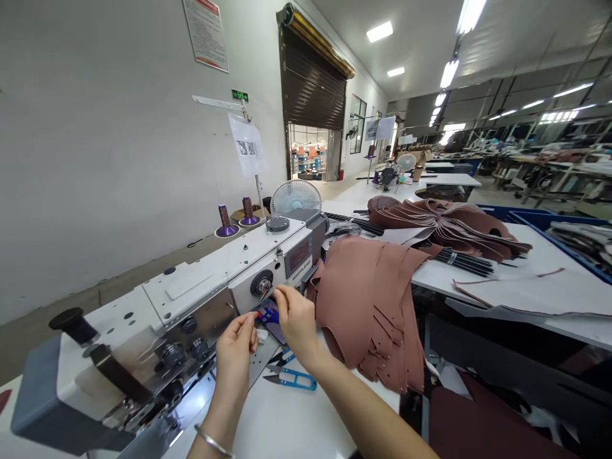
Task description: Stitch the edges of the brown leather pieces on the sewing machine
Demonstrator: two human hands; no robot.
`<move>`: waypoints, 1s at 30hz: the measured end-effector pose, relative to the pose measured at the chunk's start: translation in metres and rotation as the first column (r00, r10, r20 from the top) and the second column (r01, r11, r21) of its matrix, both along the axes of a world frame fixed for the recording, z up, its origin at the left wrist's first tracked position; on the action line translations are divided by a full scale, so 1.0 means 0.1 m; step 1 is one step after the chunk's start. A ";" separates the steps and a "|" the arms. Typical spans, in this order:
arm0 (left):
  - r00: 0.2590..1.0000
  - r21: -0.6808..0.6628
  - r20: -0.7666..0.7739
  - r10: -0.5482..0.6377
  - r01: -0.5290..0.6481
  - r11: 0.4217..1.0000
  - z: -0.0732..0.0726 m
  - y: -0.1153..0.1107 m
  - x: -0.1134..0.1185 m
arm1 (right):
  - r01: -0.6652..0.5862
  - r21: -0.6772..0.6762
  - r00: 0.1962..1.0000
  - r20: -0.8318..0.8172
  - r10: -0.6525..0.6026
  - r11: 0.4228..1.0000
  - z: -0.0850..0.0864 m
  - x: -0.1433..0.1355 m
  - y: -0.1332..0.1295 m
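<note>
The white sewing machine (201, 274) stretches across my left side, with a round dark bobbin winder (262, 285) on its front. My right hand (296, 315) is at the winder, fingers closed on a thin metal piece (268, 294) that reaches toward the hub. Whether this piece is fixed to the machine I cannot tell. Lower and to the left, my left hand (235, 341) is pinched, thumb against fingertips; anything between them is too fine to make out. Blue thread snips (291, 378) lie on the white table below my hands, near a second pair partly covered.
Stacked brown leather-like panels (368, 287) lie right of my right hand. More brown panels (444, 223) and black strips (463, 261) are on the table behind. Two thread cones (225, 223) and a fan (296, 196) stand beyond the machine.
</note>
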State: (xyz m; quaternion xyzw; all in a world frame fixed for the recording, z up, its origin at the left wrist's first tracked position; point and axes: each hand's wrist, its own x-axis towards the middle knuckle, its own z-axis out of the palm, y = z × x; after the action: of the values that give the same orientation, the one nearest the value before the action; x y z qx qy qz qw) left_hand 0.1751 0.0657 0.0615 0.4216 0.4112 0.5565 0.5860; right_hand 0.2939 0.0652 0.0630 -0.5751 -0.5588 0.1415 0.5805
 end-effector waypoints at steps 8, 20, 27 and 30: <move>0.997 0.006 -0.079 0.013 -0.012 1.000 -0.12 0.00 -0.06 | -0.536 -0.126 0.737 -0.552 0.390 0.835 -0.01 -0.15 0.20; 0.952 -0.086 -0.229 -0.204 0.189 0.978 -0.32 -0.03 -0.08 | -0.414 -0.151 0.837 -0.451 0.310 0.897 0.18 0.36 0.28; 0.964 -0.053 -0.217 -0.157 0.149 0.987 -0.15 0.08 -0.15 | -0.225 -0.140 0.968 0.084 0.238 0.964 0.24 0.21 0.10; 0.968 -0.038 -0.207 -0.138 0.133 0.990 -0.08 0.12 -0.16 | -0.049 -0.138 0.963 0.255 0.084 0.989 0.21 0.24 0.12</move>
State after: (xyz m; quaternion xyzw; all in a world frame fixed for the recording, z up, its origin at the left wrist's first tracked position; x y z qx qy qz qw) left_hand 0.1591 0.0776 0.0539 0.4979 0.4476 0.4628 0.5810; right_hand 0.3177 0.0769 0.0839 -0.6064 -0.6386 0.1206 0.4582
